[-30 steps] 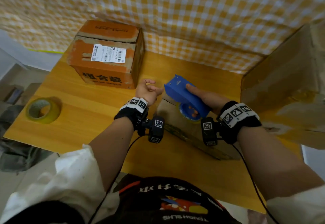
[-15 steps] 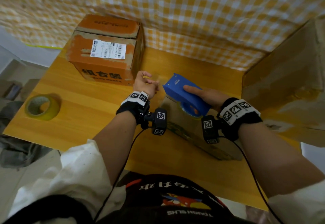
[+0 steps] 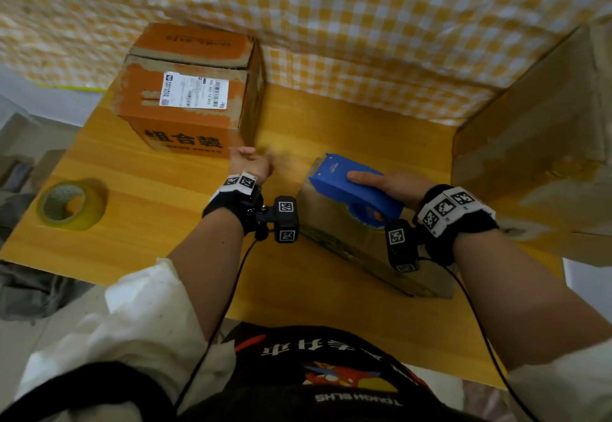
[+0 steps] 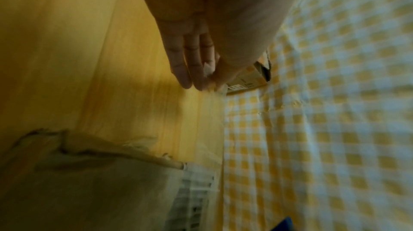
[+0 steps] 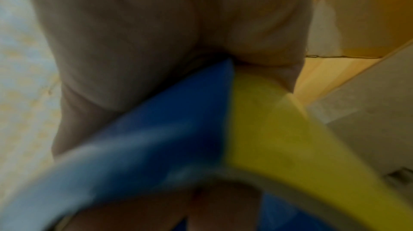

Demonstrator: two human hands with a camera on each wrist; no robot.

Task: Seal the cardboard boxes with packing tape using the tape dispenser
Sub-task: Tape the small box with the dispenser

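My right hand (image 3: 381, 183) grips the blue tape dispenser (image 3: 351, 186), whose nose sits at the far end of a flat brown cardboard box (image 3: 334, 233) lying on the table. The right wrist view shows the dispenser (image 5: 156, 137) and its yellowish tape roll (image 5: 279, 137) filling the picture under my palm. My left hand (image 3: 255, 163) is to the left of the dispenser, near the orange box. It pinches the end of the clear tape (image 4: 209, 71) between thumb and fingers (image 4: 194, 68). A faint strip of tape (image 3: 291, 161) spans from it to the dispenser's nose.
An orange cardboard box (image 3: 188, 100) with a white label stands at the back left of the wooden table (image 3: 149, 223). A spare tape roll (image 3: 69, 204) lies near the left edge. A large brown box (image 3: 536, 156) stands at the right. Checked cloth hangs behind.
My left hand has drawn away to the left from the dispenser's nose, pulling out a length of clear tape. The right hand keeps the dispenser over the flat box.
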